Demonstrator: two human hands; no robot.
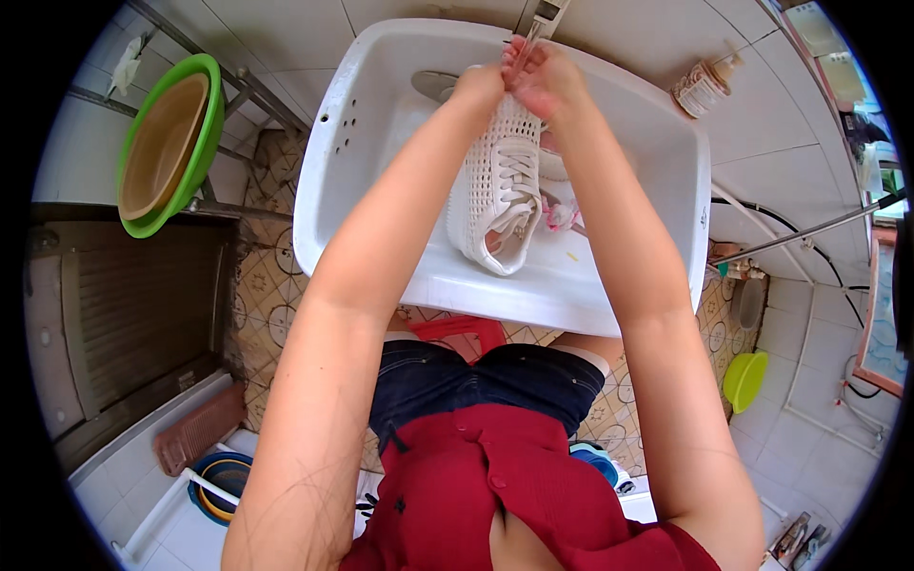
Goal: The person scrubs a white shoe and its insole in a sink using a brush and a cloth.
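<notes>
A white sneaker (pixel 515 171) with a perforated upper and loose laces lies in a white sink (pixel 400 285), its toe pointing toward the tap (pixel 548 13). Water runs from the tap onto my right hand (pixel 547 84), whose palm faces up with the fingers apart and slightly bent. My left hand (pixel 479 88) is close beside it, over the shoe's toe; its fingers are mostly hidden, so I cannot tell whether it grips the shoe. Another white piece (pixel 552 167), partly behind my right forearm, and a pink-and-white item (pixel 560 215) lie right of the sneaker.
A pump bottle (pixel 702 88) stands on the sink's right back corner. Left of the sink, a green basin (pixel 213 114) and a tan basin (pixel 164 147) rest on a metal rack. A red plastic stool (pixel 466 333) shows below the sink's front edge.
</notes>
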